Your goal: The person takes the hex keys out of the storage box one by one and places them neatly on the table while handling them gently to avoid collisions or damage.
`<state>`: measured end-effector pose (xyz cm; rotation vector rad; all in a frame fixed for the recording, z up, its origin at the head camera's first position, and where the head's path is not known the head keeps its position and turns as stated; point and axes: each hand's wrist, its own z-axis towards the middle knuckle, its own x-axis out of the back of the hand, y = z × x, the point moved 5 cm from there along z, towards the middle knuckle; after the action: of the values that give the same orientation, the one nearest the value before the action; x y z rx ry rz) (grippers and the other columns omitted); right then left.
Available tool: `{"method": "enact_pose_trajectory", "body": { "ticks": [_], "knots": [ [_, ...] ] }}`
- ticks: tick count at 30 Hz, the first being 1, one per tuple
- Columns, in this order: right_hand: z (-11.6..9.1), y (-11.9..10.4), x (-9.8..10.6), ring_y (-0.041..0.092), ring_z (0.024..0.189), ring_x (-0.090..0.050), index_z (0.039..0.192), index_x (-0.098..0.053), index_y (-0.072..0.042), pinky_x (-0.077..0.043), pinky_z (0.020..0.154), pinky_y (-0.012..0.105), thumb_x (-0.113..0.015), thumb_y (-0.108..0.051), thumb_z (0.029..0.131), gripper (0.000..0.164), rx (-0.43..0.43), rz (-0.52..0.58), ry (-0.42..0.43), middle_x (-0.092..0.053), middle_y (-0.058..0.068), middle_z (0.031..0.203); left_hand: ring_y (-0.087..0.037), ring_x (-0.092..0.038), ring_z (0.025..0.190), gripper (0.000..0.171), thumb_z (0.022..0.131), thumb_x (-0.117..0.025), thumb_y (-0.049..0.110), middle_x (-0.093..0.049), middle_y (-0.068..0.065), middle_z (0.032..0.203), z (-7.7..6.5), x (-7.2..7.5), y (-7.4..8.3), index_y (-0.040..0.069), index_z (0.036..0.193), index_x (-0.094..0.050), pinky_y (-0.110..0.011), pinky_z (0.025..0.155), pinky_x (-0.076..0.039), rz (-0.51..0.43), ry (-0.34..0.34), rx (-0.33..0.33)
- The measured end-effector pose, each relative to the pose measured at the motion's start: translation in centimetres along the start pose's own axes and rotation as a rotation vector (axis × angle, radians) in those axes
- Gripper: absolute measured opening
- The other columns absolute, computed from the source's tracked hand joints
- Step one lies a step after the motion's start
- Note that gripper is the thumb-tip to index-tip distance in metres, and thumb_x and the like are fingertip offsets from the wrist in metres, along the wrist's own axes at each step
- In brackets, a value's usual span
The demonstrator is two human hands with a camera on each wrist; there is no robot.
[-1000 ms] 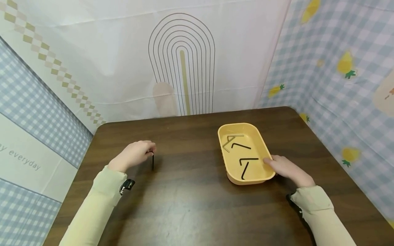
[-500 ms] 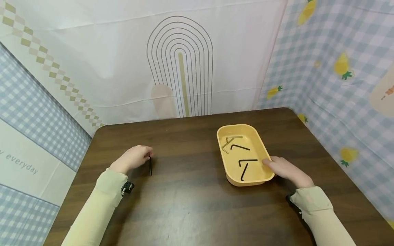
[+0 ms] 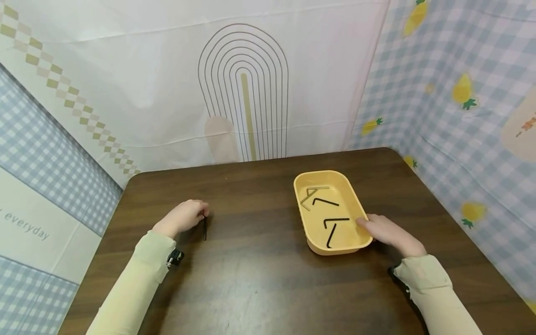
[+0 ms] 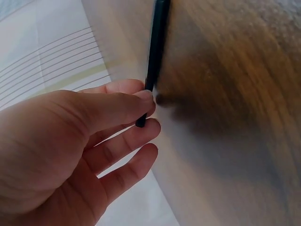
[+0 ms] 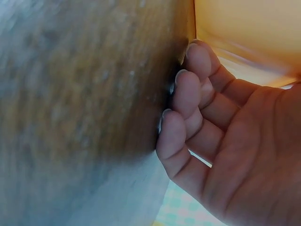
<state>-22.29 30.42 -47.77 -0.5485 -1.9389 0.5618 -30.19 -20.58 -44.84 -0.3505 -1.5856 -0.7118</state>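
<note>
In the head view my left hand (image 3: 184, 217) is low over the left part of the table, pinching a black hex key (image 3: 205, 229) that points down toward the tabletop. Seen from the left wrist, thumb and index finger hold the hex key (image 4: 157, 42) near one end; the other fingers are loosely bent. My right hand (image 3: 387, 231) grips the near right side of a yellow plastic basket (image 3: 349, 235), thumb over the rim. The right wrist view shows its other fingers (image 5: 186, 94) curled low by the table. Several L-shaped hex keys (image 3: 336, 219), black and brass-coloured, lie inside the basket.
The dark wood table (image 3: 251, 279) has a back edge against a white printed curtain (image 3: 167, 93). Checked fabric (image 3: 444, 163) with pineapple prints borders the right side. More checked cloth (image 3: 42, 125) hangs at the left.
My left hand has come down slightly toward the table with the hex key still pinched. The right hand keeps its hold on the basket, and the head view has shifted a little.
</note>
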Motion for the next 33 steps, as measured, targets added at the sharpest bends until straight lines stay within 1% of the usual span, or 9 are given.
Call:
{"method": "enact_pose_trajectory", "body": {
  "ticks": [4, 10, 15, 20, 27, 33],
  "knots": [
    [0.00, -0.05, -0.03, 0.019, 0.081, -0.060, 0.132, -0.053, 0.008, -0.046, 0.075, 0.035, -0.035, -0.041, 0.107, 0.058, -0.005, -0.004, -0.004, -0.065, 0.007, 0.089, -0.020, -0.059, 0.076, 0.017, 0.088, -0.065, -0.010, -0.059, -0.002, 0.083, -0.06, -0.27, -0.04, 0.007, 0.086, -0.063, -0.041, 0.072, -0.050, 0.021, 0.019, -0.019],
    [-0.01, -0.07, 0.00, 0.019, 0.084, -0.060, 0.133, -0.053, 0.008, -0.045, 0.076, 0.035, -0.034, -0.041, 0.107, 0.058, 0.001, -0.006, -0.008, -0.065, 0.007, 0.091, -0.019, -0.058, 0.076, 0.018, 0.088, -0.066, -0.009, -0.058, -0.002, 0.084, -0.05, -0.45, -0.21, 0.008, 0.086, -0.063, -0.040, 0.071, -0.050, 0.025, 0.031, -0.028],
    [-0.14, -0.21, 0.01, 0.019, 0.076, -0.058, 0.126, -0.056, 0.005, -0.044, 0.072, 0.034, -0.035, -0.040, 0.107, 0.053, 0.000, 0.008, -0.013, -0.062, 0.007, 0.084, -0.019, -0.058, 0.075, 0.019, 0.087, -0.067, -0.010, -0.058, -0.002, 0.083, -0.02, -0.60, -0.25, 0.008, 0.085, -0.062, -0.040, 0.071, -0.050, 0.029, 0.042, -0.041],
    [-0.33, -0.41, -0.08, 0.020, 0.072, -0.057, 0.122, -0.057, 0.004, -0.044, 0.069, 0.034, -0.035, -0.038, 0.106, 0.050, -0.004, 0.018, -0.018, -0.060, 0.007, 0.079, -0.017, -0.056, 0.074, 0.020, 0.087, -0.067, -0.011, -0.057, -0.001, 0.083, -0.08, -0.82, -0.38, 0.009, 0.085, -0.061, -0.038, 0.070, -0.050, 0.027, 0.037, -0.034],
    [-0.47, -0.53, -0.11, 0.020, 0.073, -0.056, 0.125, -0.056, 0.004, -0.044, 0.069, 0.034, -0.036, -0.038, 0.106, 0.050, -0.013, 0.040, -0.019, -0.060, 0.007, 0.080, -0.017, -0.056, 0.074, 0.020, 0.087, -0.066, -0.011, -0.056, -0.001, 0.083, 0.08, -0.91, -0.38, 0.009, 0.085, -0.061, -0.038, 0.070, -0.049, 0.034, 0.039, -0.033],
    [-0.34, -0.34, -0.16, 0.020, 0.072, -0.056, 0.123, -0.057, 0.003, -0.043, 0.068, 0.034, -0.035, -0.039, 0.107, 0.050, -0.006, 0.041, -0.016, -0.059, 0.007, 0.080, -0.016, -0.054, 0.073, 0.021, 0.087, -0.064, -0.011, -0.055, 0.000, 0.083, 0.11, -0.94, -0.46, 0.009, 0.085, -0.061, -0.038, 0.069, -0.048, 0.025, 0.037, -0.019]
  ]
}}
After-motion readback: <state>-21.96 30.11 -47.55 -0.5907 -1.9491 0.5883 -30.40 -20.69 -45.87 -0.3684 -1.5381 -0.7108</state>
